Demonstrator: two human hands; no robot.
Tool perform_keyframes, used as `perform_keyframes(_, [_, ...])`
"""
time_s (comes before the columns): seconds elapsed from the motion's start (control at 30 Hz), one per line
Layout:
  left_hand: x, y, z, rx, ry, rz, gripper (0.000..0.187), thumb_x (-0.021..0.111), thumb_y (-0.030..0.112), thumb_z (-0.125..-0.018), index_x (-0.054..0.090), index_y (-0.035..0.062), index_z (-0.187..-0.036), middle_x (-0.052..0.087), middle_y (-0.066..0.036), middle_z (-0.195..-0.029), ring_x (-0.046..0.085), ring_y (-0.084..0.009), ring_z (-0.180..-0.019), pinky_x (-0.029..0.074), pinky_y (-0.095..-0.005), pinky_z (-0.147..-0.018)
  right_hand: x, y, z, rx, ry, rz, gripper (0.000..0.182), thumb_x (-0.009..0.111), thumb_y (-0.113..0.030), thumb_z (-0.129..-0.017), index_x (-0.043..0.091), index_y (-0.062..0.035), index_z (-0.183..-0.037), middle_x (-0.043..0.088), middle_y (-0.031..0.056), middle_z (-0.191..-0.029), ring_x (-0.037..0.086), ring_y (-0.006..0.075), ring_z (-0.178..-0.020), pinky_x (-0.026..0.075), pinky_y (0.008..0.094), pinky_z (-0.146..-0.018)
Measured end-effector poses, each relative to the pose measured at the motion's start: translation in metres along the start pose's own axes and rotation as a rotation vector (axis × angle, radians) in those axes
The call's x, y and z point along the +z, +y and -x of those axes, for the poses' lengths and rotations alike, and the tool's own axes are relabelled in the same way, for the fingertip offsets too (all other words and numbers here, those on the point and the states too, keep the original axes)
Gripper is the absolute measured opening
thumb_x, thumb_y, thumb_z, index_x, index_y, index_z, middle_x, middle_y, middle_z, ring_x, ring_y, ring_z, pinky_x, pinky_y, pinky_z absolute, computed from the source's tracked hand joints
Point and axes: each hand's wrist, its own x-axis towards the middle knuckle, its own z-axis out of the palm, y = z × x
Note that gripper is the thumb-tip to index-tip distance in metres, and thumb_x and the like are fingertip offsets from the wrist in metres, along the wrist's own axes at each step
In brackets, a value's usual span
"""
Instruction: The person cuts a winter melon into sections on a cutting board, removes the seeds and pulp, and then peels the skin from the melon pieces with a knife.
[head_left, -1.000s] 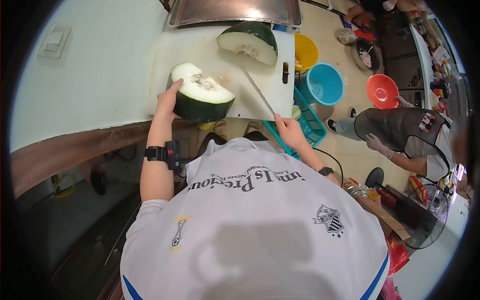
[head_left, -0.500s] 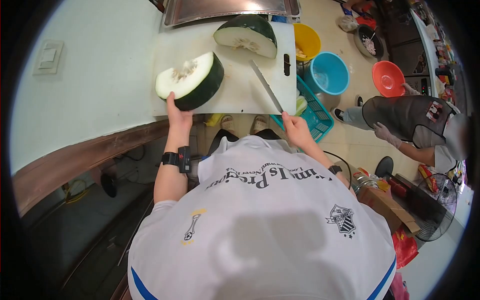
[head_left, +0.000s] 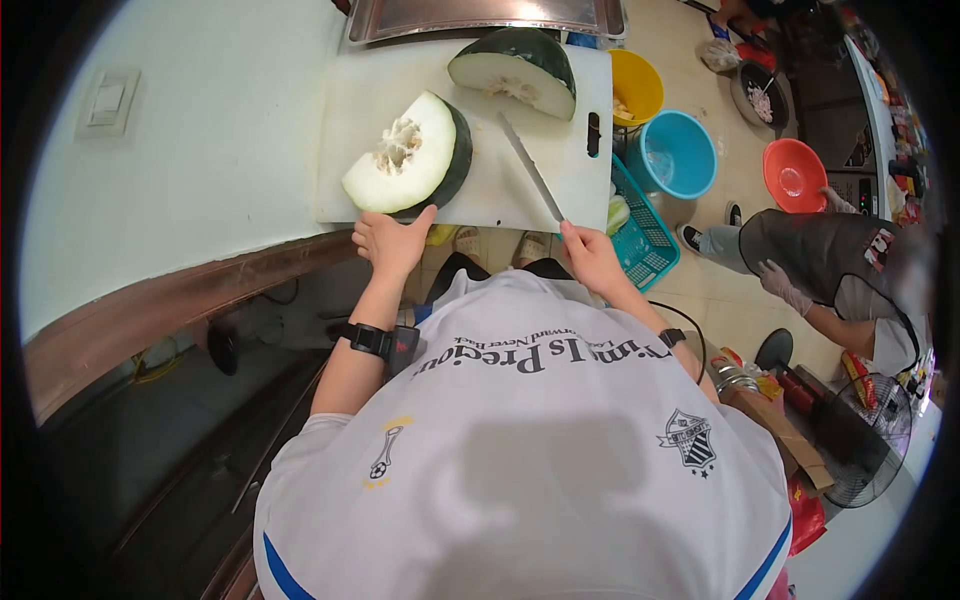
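My left hand [head_left: 393, 242] is at the near edge of the cutting board [head_left: 490, 205], thumb and fingers spread against the lower rim of a cut winter melon piece [head_left: 420, 150]. That piece has dark green rind and white flesh, and its seedy cut face is turned upward. In my right hand [head_left: 592, 254] is a knife [head_left: 530, 165], gripped at the handle. Its blade points away over the board, apart from both pieces. Farther back sits another winter melon piece [head_left: 525, 75], cut face toward me.
A metal tray [head_left: 480, 18] lies behind the board. To the right are a yellow bucket [head_left: 638, 88], a blue basin [head_left: 690, 150] and a teal basket [head_left: 645, 240] on the floor. A co-worker in an apron [head_left: 800, 250] holds a red basin [head_left: 792, 175]. A wall [head_left: 210, 130] borders the left.
The near melon piece has turned, so its cut face lies flatter and more upward. My left thumb has come off the face, and the fingers have spread. My right hand still holds the knife.
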Motion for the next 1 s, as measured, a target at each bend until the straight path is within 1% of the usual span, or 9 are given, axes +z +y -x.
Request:
perform_keyframes(0.07, [-0.003, 0.013, 0.012, 0.166, 0.288, -0.053, 0.105, 0.085, 0.047, -0.073, 0.032, -0.0082, -0.145, 0.046, -0.027, -0.137, 0.041, -0.0410, -0.132, 0.027, -0.0611, -0.108, 0.001, -0.007, -0.001, -0.040, -0.001, 0.020, 0.061, 0.051, -0.046, -0.106, 0.054, 0.0019, -0.069, 0.046, 0.0036, -0.056, 0.041, 0.0125, -0.056, 0.038, 0.0342, -0.054])
perform_keyframes(0.1, [-0.006, 0.016, 0.008, 0.169, 0.286, -0.056, 0.105, 0.085, 0.047, -0.073, 0.032, -0.0082, -0.145, 0.046, -0.027, -0.137, 0.041, -0.0410, -0.132, 0.027, -0.0611, -0.108, 0.002, -0.007, -0.002, -0.037, 0.001, 0.017, 0.061, 0.051, -0.046, -0.106, 0.054, 0.0019, -0.069, 0.046, 0.0036, -0.056, 0.041, 0.0125, -0.056, 0.038, 0.0342, -0.054])
perform_keyframes(0.17, [-0.011, 0.025, -0.007, 0.536, 0.260, -0.013, 0.101, 0.086, 0.048, -0.071, 0.040, -0.0058, -0.143, 0.049, -0.025, -0.137, 0.045, -0.0399, -0.130, 0.030, -0.0572, -0.107, 0.003, -0.007, -0.004, -0.020, 0.010, -0.001, 0.061, 0.050, -0.046, -0.106, 0.053, 0.0020, -0.069, 0.044, 0.0034, -0.056, 0.040, 0.0127, -0.057, 0.038, 0.0345, -0.054])
perform_keyframes(0.27, [-0.008, 0.047, -0.027, 0.636, 0.048, -0.190, 0.099, 0.088, 0.044, -0.069, 0.043, -0.0066, -0.140, 0.055, -0.022, -0.132, 0.047, -0.0382, -0.129, 0.031, -0.0558, -0.104, 0.006, -0.010, -0.003, -0.003, 0.034, -0.008, 0.061, 0.050, -0.047, -0.106, 0.053, 0.0018, -0.069, 0.043, 0.0032, -0.057, 0.039, 0.0127, -0.057, 0.037, 0.0346, -0.054])
perform_keyframes(0.5, [-0.006, 0.064, -0.053, 0.560, -0.143, -0.299, 0.093, 0.090, 0.040, -0.067, 0.049, -0.0043, -0.137, 0.065, -0.022, -0.120, 0.059, -0.0374, -0.117, 0.038, -0.0502, -0.099, 0.010, 0.001, 0.001, 0.023, 0.049, -0.069, 0.062, 0.051, -0.047, -0.106, 0.053, 0.0020, -0.069, 0.044, 0.0026, -0.056, 0.039, 0.0122, -0.057, 0.038, 0.0333, -0.054])
perform_keyframes(0.6, [-0.015, 0.057, -0.043, 0.651, -0.228, -0.344, 0.092, 0.090, 0.040, -0.067, 0.050, -0.0043, -0.137, 0.067, -0.021, -0.119, 0.061, -0.0366, -0.115, 0.038, -0.0502, -0.100, 0.012, -0.003, 0.009, 0.027, 0.032, -0.077, 0.062, 0.052, -0.047, -0.106, 0.054, 0.0015, -0.068, 0.046, 0.0014, -0.057, 0.041, 0.0116, -0.057, 0.039, 0.0325, -0.054])
perform_keyframes(0.7, [-0.011, 0.042, -0.037, 0.840, -0.097, -0.294, 0.090, 0.090, 0.038, -0.067, 0.051, -0.0041, -0.137, 0.068, -0.021, -0.114, 0.063, -0.0373, -0.111, 0.039, -0.0505, -0.101, 0.014, -0.008, 0.015, 0.117, -0.005, -0.101, 0.060, 0.051, -0.047, -0.106, 0.059, 0.0009, -0.070, 0.051, 0.0012, -0.059, 0.045, 0.0108, -0.057, 0.040, 0.0320, -0.054])
perform_keyframes(0.87, [-0.024, 0.040, -0.033, 0.723, -0.203, -0.278, 0.088, 0.090, 0.035, -0.067, 0.051, -0.0035, -0.136, 0.068, -0.021, -0.115, 0.063, -0.0363, -0.113, 0.041, -0.0487, -0.100, 0.020, -0.041, 0.025, 0.028, -0.035, -0.167, 0.044, 0.043, -0.041, -0.110, 0.063, -0.0037, -0.096, 0.046, -0.0017, -0.054, 0.044, 0.0077, -0.043, 0.035, 0.0259, -0.042])
perform_keyframes(1.0, [-0.025, 0.022, -0.038, 0.710, -0.259, -0.270, 0.091, 0.090, 0.036, -0.067, 0.048, -0.0028, -0.138, 0.064, -0.021, -0.124, 0.059, -0.0367, -0.118, 0.041, -0.0488, -0.101, 0.031, -0.077, 0.022, 0.081, -0.055, -0.196, 0.048, 0.048, -0.044, -0.108, 0.064, -0.0005, -0.094, 0.053, 0.0009, -0.062, 0.051, 0.0092, -0.056, 0.041, 0.0279, -0.053])
